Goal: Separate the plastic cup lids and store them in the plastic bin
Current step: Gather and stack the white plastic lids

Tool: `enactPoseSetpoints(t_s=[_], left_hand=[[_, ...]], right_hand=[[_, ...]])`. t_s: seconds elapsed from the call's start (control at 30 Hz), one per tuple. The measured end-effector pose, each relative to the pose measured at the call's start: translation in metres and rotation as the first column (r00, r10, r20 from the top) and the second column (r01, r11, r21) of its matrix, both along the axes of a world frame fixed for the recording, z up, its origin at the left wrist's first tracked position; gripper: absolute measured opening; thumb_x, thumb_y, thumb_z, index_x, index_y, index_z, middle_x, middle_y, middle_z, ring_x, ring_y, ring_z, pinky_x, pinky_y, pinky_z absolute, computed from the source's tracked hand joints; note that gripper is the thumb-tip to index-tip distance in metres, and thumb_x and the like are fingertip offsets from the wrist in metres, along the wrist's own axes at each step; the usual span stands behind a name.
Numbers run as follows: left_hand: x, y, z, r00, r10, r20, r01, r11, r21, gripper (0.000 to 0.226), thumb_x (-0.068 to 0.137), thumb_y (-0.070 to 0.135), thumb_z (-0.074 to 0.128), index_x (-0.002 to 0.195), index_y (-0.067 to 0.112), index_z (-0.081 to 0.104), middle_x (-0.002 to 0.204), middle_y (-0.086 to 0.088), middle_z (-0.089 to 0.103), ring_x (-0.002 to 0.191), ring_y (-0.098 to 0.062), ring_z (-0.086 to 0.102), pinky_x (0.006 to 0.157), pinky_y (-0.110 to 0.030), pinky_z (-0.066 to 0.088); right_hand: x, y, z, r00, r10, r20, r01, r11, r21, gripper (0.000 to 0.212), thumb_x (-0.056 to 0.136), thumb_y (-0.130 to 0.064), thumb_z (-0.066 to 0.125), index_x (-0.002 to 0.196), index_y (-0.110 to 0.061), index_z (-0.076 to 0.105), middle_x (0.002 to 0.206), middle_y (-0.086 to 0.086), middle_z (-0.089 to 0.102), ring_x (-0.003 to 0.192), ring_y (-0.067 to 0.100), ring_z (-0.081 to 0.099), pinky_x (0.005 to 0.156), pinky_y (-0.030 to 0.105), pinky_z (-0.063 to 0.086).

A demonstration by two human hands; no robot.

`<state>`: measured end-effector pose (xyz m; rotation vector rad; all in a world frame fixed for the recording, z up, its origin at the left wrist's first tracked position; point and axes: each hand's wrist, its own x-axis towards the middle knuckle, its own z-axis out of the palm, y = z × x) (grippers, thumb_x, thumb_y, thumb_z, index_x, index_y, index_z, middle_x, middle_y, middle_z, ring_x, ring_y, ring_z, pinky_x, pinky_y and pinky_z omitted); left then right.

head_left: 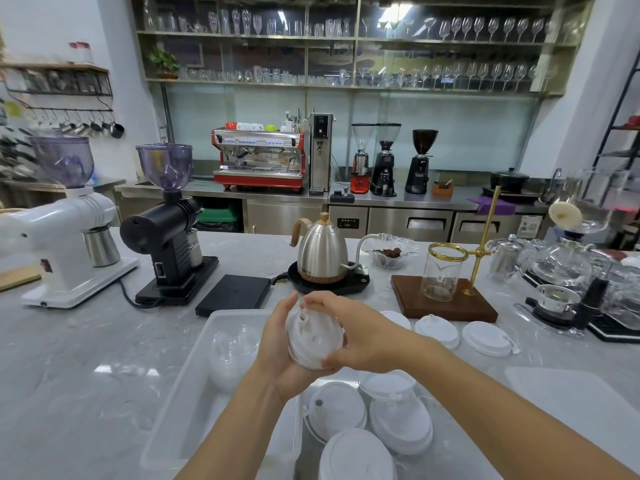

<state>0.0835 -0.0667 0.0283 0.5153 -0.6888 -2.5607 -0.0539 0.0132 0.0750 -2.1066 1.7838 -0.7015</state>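
A small stack of white plastic cup lids [313, 341] is held between both my hands above the counter. My left hand [277, 355] cups it from below and the left. My right hand [360, 336] grips its right edge, fingers over the top. A translucent plastic bin [180, 403] lies under and left of the hands, with a clear lid stack [232, 355] inside. More white lids [377, 420] lie in a heap at the lower centre, and others [460, 336] rest on the counter to the right.
Behind the hands stand a black scale [233, 294], a steel gooseneck kettle [323, 254] on its base and a wooden pour-over stand [446, 303]. Two grinders [166, 230] occupy the left counter. Glass brewing gear [568, 282] crowds the right. A white tray [568, 396] lies lower right.
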Motion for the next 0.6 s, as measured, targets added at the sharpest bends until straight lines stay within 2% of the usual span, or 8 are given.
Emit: enactPoseSetpoints(t_s=[0.07, 0.17, 0.27, 0.37, 0.43, 0.5, 0.57, 0.6], left_hand=[[-0.001, 0.001, 0.0, 1.0, 0.006, 0.005, -0.006, 1.0, -0.009, 0.05, 0.082, 0.052, 0.067, 0.105, 0.009, 0.076, 0.105, -0.015, 0.072, 0.096, -0.032, 0.069, 0.081, -0.042, 0.051], [-0.003, 0.001, 0.001, 1.0, 0.024, 0.021, -0.024, 1.0, -0.01, 0.05, 0.084, 0.05, 0.065, 0.12, 0.015, 0.07, 0.109, -0.019, 0.069, 0.095, -0.035, 0.065, 0.081, -0.044, 0.051], [-0.007, 0.0, 0.0, 0.999, 0.042, 0.009, -0.042, 0.999, 0.012, 0.047, 0.08, 0.045, 0.067, 0.119, 0.018, 0.069, 0.107, -0.022, 0.07, 0.089, -0.039, 0.065, 0.077, -0.046, 0.053], [-0.008, -0.001, -0.003, 0.999, 0.042, 0.017, -0.042, 0.999, 0.023, 0.046, 0.08, 0.045, 0.067, 0.116, 0.017, 0.069, 0.11, -0.023, 0.07, 0.093, -0.041, 0.064, 0.076, -0.046, 0.054], [-0.008, -0.002, -0.004, 0.999, 0.047, 0.017, -0.048, 0.998, 0.038, 0.045, 0.082, 0.046, 0.066, 0.116, 0.017, 0.07, 0.112, -0.023, 0.07, 0.095, -0.042, 0.064, 0.076, -0.047, 0.055], [-0.008, -0.003, -0.005, 0.999, 0.05, 0.009, -0.051, 0.998, 0.047, 0.045, 0.08, 0.046, 0.068, 0.115, 0.017, 0.07, 0.113, -0.023, 0.069, 0.095, -0.042, 0.064, 0.076, -0.047, 0.055], [-0.008, -0.002, -0.005, 0.999, 0.049, 0.0, -0.049, 0.998, 0.047, 0.047, 0.077, 0.045, 0.069, 0.115, 0.017, 0.07, 0.114, -0.023, 0.068, 0.095, -0.042, 0.064, 0.076, -0.047, 0.055], [-0.008, -0.002, -0.005, 0.999, 0.05, 0.0, -0.05, 0.998, 0.048, 0.048, 0.076, 0.045, 0.07, 0.115, 0.017, 0.07, 0.114, -0.023, 0.068, 0.096, -0.042, 0.063, 0.077, -0.047, 0.054]], right_hand=[[-0.001, 0.004, -0.002, 0.999, 0.014, 0.052, -0.014, 1.0, 0.014, 0.096, 0.075, -0.019, 0.081, 0.152, -0.028, 0.024, 0.15, -0.017, 0.04, 0.136, -0.001, 0.038, 0.101, 0.018, 0.041], [-0.012, 0.013, 0.0, 0.98, -0.018, 0.198, 0.019, 1.0, -0.006, 0.093, 0.081, -0.017, 0.078, 0.154, -0.026, 0.021, 0.151, -0.016, 0.039, 0.137, -0.004, 0.037, 0.109, 0.018, 0.038], [-0.034, 0.025, -0.003, 0.963, -0.139, 0.23, 0.161, 0.984, -0.082, 0.067, 0.087, -0.016, 0.073, 0.146, -0.02, 0.041, 0.142, -0.008, 0.052, 0.129, 0.002, 0.05, 0.111, 0.025, 0.04], [-0.059, 0.042, -0.018, 0.949, -0.277, 0.149, 0.285, 0.958, -0.038, 0.039, 0.091, -0.017, 0.068, 0.128, -0.026, 0.059, 0.122, -0.015, 0.061, 0.113, 0.0, 0.058, 0.105, 0.028, 0.046], [-0.072, 0.056, -0.032, 0.945, -0.315, 0.088, 0.313, 0.949, 0.04, 0.029, 0.091, -0.025, 0.068, 0.115, -0.039, 0.06, 0.114, -0.027, 0.059, 0.108, -0.007, 0.056, 0.103, 0.023, 0.045], [-0.078, 0.072, -0.046, 0.942, -0.331, 0.059, 0.324, 0.939, 0.112, 0.024, 0.085, -0.043, 0.07, 0.106, -0.048, 0.06, 0.112, -0.033, 0.059, 0.108, -0.015, 0.052, 0.098, 0.013, 0.041], [-0.082, 0.084, -0.06, 0.938, -0.34, 0.062, 0.329, 0.933, 0.142, 0.034, 0.072, -0.059, 0.074, 0.102, -0.05, 0.063, 0.114, -0.036, 0.059, 0.111, -0.021, 0.049, 0.091, 0.003, 0.035], [-0.083, 0.089, -0.066, 0.939, -0.339, 0.062, 0.326, 0.933, 0.153, 0.039, 0.066, -0.06, 0.076, 0.101, -0.049, 0.065, 0.115, -0.037, 0.059, 0.112, -0.022, 0.048, 0.089, 0.0, 0.034]])
